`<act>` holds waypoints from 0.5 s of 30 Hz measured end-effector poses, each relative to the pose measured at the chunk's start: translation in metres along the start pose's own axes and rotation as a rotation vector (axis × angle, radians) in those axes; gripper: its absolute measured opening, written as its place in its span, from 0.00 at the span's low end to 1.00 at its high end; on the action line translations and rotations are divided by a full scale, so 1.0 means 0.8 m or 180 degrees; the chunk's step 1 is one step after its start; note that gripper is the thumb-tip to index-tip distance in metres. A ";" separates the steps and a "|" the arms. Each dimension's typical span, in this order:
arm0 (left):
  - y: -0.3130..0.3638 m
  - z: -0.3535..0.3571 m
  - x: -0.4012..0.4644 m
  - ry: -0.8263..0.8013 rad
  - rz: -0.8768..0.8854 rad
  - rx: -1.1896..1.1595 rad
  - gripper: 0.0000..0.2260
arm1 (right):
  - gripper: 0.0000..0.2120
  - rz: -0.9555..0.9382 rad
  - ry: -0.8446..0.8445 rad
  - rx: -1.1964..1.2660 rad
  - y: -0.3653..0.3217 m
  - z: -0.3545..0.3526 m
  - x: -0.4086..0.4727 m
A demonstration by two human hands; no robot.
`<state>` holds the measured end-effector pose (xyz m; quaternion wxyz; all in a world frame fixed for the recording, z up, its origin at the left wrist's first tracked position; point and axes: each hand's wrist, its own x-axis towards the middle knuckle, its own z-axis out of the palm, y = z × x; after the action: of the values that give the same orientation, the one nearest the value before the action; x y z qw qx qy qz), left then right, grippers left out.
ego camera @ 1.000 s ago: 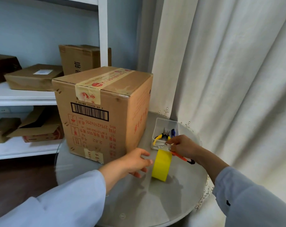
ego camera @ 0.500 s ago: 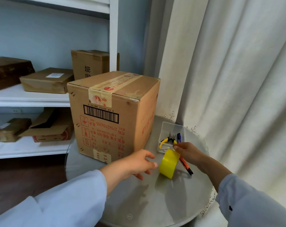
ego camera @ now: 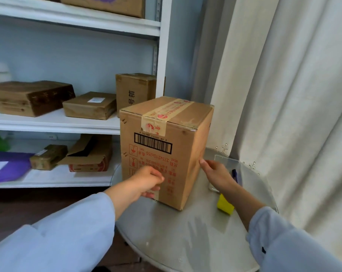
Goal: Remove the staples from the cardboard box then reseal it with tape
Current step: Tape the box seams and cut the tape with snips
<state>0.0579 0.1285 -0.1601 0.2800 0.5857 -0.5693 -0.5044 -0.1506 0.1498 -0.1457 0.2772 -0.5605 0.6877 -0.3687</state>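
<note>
The cardboard box (ego camera: 166, 142) stands upright on the round glass table (ego camera: 186, 238), with printed tape along its top seam and a barcode on its front. My left hand (ego camera: 146, 182) lies against the lower front face, fingers loosely curled. My right hand (ego camera: 218, 174) touches the box's right side with straight fingers. The yellow tape roll (ego camera: 225, 205) stands on the table by my right wrist. A clear plastic tray (ego camera: 225, 161) behind my right hand holds a blue-handled tool (ego camera: 234, 174); the rest of its contents are hidden.
White shelves (ego camera: 54, 124) on the left carry several cardboard boxes, a purple package (ego camera: 7, 165) and a green object. A pale curtain (ego camera: 284, 95) hangs close behind and to the right of the table. The table's rim runs just past the tray.
My right hand left the tape roll and moved up to the box's right side. My left hand moved from the table onto the box's front. The camera lifted, showing more shelves.
</note>
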 end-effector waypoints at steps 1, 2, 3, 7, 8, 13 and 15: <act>0.000 -0.004 0.001 0.0179 0.0009 -0.0097 0.11 | 0.29 0.0020 -0.0050 0.0286 -0.008 0.006 -0.005; -0.003 -0.012 0.002 0.0359 0.0016 -0.0216 0.14 | 0.34 0.0066 -0.0080 0.0543 -0.017 0.013 -0.010; -0.005 -0.016 0.004 0.0501 0.0009 -0.0349 0.16 | 0.39 0.0121 -0.0088 0.0757 -0.019 0.018 -0.015; -0.022 -0.043 0.018 0.0938 -0.0135 -0.0993 0.19 | 0.44 0.0217 -0.0234 0.1081 -0.017 0.039 -0.035; -0.026 -0.047 0.021 0.1036 -0.0188 -0.1066 0.20 | 0.42 0.0220 -0.0285 0.1080 -0.014 0.043 -0.041; -0.044 -0.064 0.038 0.1114 -0.0260 -0.0776 0.34 | 0.31 0.0330 -0.0480 0.1123 -0.003 0.071 -0.052; -0.040 -0.070 0.041 0.0982 -0.0190 -0.0654 0.34 | 0.33 0.0428 -0.0503 0.1138 -0.001 0.078 -0.048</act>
<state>0.1160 0.0900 -0.1794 0.4073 0.6411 -0.4474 -0.4722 -0.0924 0.1751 -0.1819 0.4493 -0.4824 0.6234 -0.4205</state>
